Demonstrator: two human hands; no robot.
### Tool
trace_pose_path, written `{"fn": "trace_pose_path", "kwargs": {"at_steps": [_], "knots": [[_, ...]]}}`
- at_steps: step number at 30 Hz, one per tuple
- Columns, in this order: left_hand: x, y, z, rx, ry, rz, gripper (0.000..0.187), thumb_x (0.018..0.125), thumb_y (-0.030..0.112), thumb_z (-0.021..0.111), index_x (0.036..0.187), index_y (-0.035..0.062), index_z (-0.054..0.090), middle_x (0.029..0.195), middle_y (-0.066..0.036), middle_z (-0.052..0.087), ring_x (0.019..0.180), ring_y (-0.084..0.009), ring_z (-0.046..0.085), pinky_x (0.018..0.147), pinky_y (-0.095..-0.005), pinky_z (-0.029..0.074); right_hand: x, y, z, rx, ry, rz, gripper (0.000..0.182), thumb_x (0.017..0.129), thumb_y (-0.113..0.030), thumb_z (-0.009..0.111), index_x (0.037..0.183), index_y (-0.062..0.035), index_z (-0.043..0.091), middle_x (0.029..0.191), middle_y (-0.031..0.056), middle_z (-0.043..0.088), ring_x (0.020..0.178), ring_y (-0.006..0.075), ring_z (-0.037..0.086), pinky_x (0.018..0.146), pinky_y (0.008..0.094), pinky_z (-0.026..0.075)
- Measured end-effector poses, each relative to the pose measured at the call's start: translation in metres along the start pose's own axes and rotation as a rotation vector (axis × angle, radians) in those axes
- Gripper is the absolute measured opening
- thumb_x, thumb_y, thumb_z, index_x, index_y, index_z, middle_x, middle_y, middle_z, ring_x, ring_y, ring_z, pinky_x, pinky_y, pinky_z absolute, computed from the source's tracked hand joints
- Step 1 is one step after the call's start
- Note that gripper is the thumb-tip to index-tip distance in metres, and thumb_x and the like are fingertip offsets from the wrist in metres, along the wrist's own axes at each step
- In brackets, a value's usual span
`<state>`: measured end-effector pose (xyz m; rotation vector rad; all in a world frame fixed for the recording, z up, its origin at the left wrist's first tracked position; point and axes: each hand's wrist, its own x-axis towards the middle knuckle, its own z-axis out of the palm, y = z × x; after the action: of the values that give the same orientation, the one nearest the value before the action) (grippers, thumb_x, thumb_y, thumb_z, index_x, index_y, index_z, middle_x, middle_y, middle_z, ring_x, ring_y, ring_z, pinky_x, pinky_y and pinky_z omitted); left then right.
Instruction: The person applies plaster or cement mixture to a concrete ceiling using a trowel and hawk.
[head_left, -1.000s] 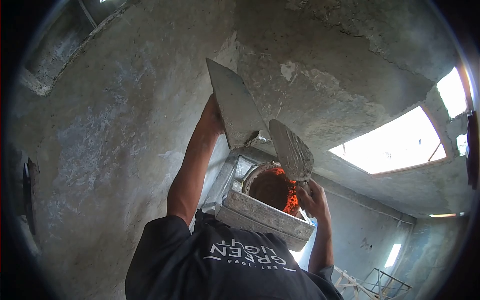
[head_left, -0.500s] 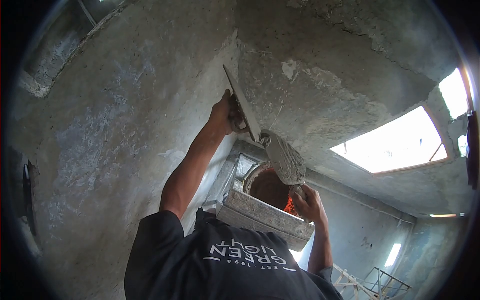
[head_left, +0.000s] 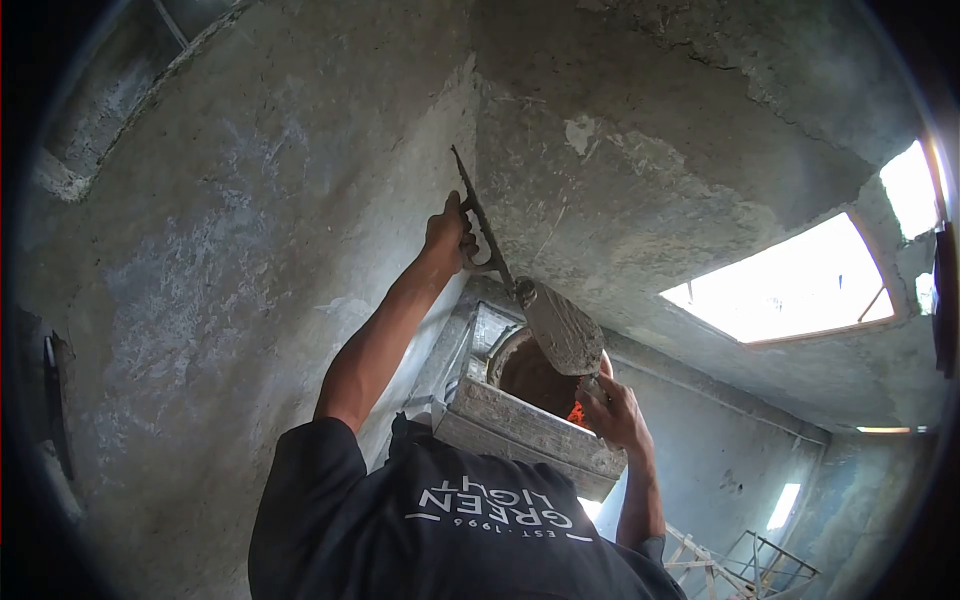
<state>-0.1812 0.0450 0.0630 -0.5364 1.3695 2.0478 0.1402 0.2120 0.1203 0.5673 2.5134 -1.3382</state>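
My left hand (head_left: 447, 235) is closed round the handle of a plastering trowel (head_left: 487, 222), whose thin flat blade is seen nearly edge-on. My right hand (head_left: 618, 415) grips a hand trowel (head_left: 565, 330) by its handle, which the fingers mostly hide. Wet grey mortar coats the hand trowel's broad blade. Its far end meets the lower end of the plastering trowel's blade. Beneath the hand trowel is a round bucket (head_left: 508, 352), its inside dark with an orange-red patch near my right hand.
The bucket stands by a mortar-stained wooden board (head_left: 520, 435) in front of my chest. A rough grey plastered wall (head_left: 200, 300) rises at left, meeting another patchy surface (head_left: 620, 200) at a corner. Bright openings (head_left: 790, 285) lie at right, and a metal frame (head_left: 765, 565) at lower right.
The plastering trowel has turned more edge-on and dropped slightly. The hand trowel has shifted a little down and left, its far end still against the other blade.
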Motion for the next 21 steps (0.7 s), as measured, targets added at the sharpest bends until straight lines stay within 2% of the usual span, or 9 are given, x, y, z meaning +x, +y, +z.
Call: {"fn": "trace_pose_path", "kwargs": {"at_steps": [7, 10, 12, 13, 15, 18, 19, 21], "knots": [[0.004, -0.007, -0.006, 0.083, 0.069, 0.095, 0.047, 0.090, 0.047, 0.047, 0.095, 0.0018, 0.056, 0.067, -0.003, 0.039, 0.052, -0.0164, 0.040, 0.045, -0.0336, 0.032, -0.002, 0.003, 0.008, -0.019, 0.043, -0.008, 0.027, 0.083, -0.027, 0.061, 0.091, -0.0019, 0.057, 0.064, 0.0171, 0.059, 0.058, 0.0332, 0.059, 0.058, 0.0418, 0.046], [0.005, -0.012, -0.011, 0.140, 0.133, 0.110, 0.049, 0.089, 0.048, 0.048, 0.094, 0.0004, 0.056, 0.068, -0.004, 0.043, 0.052, -0.0175, 0.043, 0.043, -0.0341, 0.034, -0.004, 0.012, 0.008, 0.007, 0.044, -0.036, 0.027, 0.082, -0.027, 0.062, 0.090, -0.0022, 0.057, 0.063, 0.0157, 0.059, 0.056, 0.0299, 0.060, 0.056, 0.0407, 0.045], [0.000, -0.016, -0.014, 0.204, 0.213, 0.155, 0.051, 0.088, 0.050, 0.049, 0.091, -0.0001, 0.056, 0.069, -0.005, 0.046, 0.050, -0.0180, 0.045, 0.041, -0.0342, 0.035, -0.004, 0.030, 0.008, 0.152, -0.002, 0.028, 0.028, 0.081, -0.027, 0.064, 0.092, -0.0027, 0.059, 0.061, 0.0130, 0.059, 0.053, 0.0251, 0.058, 0.054, 0.0386, 0.045], [0.003, -0.021, -0.019, 0.226, 0.255, 0.170, 0.051, 0.087, 0.051, 0.050, 0.085, 0.0010, 0.055, 0.070, -0.006, 0.048, 0.048, -0.0173, 0.044, 0.039, -0.0335, 0.035, -0.007, 0.034, 0.006, 0.155, -0.002, 0.039, 0.028, 0.081, -0.027, 0.064, 0.092, -0.0027, 0.059, 0.061, 0.0130, 0.059, 0.053, 0.0251, 0.058, 0.054, 0.0386, 0.045], [0.011, -0.030, -0.034, 0.208, 0.258, 0.131, 0.049, 0.087, 0.051, 0.050, 0.080, 0.0029, 0.053, 0.068, -0.005, 0.046, 0.047, -0.0171, 0.043, 0.040, -0.0334, 0.035, -0.009, 0.036, -0.001, 0.124, 0.014, 0.062, 0.030, 0.079, -0.027, 0.065, 0.096, -0.0034, 0.060, 0.060, 0.0114, 0.059, 0.052, 0.0213, 0.058, 0.053, 0.0366, 0.045], [0.013, -0.042, -0.053, 0.170, 0.294, 0.113, 0.047, 0.086, 0.051, 0.053, 0.081, 0.0047, 0.051, 0.070, -0.005, 0.044, 0.046, -0.0169, 0.041, 0.040, -0.0335, 0.034, -0.012, 0.036, -0.008, 0.042, 0.053, 0.040, 0.033, 0.078, -0.027, 0.066, 0.100, -0.0036, 0.060, 0.062, 0.0129, 0.060, 0.053, 0.0219, 0.058, 0.054, 0.0368, 0.045], [0.015, -0.045, -0.062, 0.151, 0.286, 0.116, 0.046, 0.086, 0.051, 0.054, 0.080, 0.0052, 0.051, 0.067, -0.003, 0.043, 0.046, -0.0165, 0.041, 0.040, -0.0333, 0.034, -0.012, 0.041, -0.004, 0.053, 0.099, 0.027, 0.029, 0.076, -0.025, 0.069, 0.089, -0.0005, 0.059, 0.059, 0.0014, 0.053, 0.051, 0.0071, 0.045, 0.047, 0.0282, 0.038], [0.013, -0.052, -0.072, 0.125, 0.280, 0.122, 0.044, 0.086, 0.050, 0.054, 0.080, 0.0057, 0.051, 0.064, -0.002, 0.042, 0.046, -0.0161, 0.041, 0.040, -0.0331, 0.034, -0.011, 0.055, 0.006, 0.025, 0.137, 0.060, 0.031, 0.074, -0.026, 0.070, 0.089, -0.0005, 0.059, 0.060, 0.0034, 0.055, 0.052, 0.0090, 0.047, 0.048, 0.0296, 0.040]]}}
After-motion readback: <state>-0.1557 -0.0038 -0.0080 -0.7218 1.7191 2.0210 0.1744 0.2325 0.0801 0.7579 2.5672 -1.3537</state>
